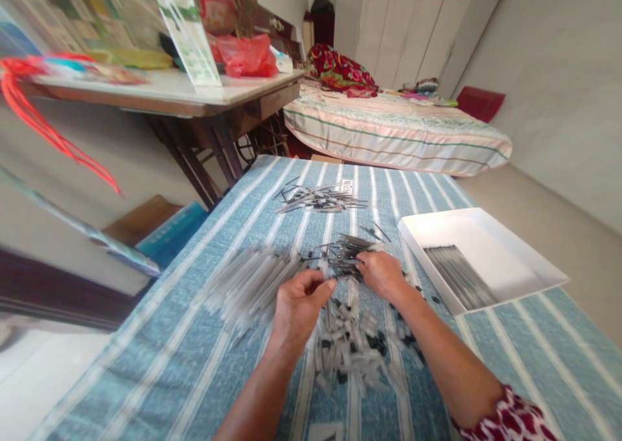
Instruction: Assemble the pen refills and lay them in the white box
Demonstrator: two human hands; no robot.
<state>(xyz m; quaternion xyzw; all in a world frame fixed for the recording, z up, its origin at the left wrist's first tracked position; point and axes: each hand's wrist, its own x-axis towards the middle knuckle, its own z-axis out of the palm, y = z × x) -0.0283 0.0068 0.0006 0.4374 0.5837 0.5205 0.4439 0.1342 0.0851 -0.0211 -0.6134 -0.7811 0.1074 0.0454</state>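
Observation:
My left hand [300, 302] has thumb and fingers pinched around a small translucent pen part [325, 266], which looks like a cap. My right hand [381, 272] is closed at the near edge of a pile of thin dark pen refills [350, 247]; its fingertips are partly hidden, and what they grip cannot be made out. Left of my left hand lies a heap of translucent pen barrels [247, 285], blurred. Below both hands, clear caps [354, 344] are scattered, with small black plugs [378, 344] among them.
An open white box [515, 260] on the right holds a row of assembled-looking dark pens [457, 276]. More thin refills [321, 199] lie farther back on the striped blue cloth [194, 337]. A cluttered table [253, 94] stands at the back left, a bed [389, 130] behind.

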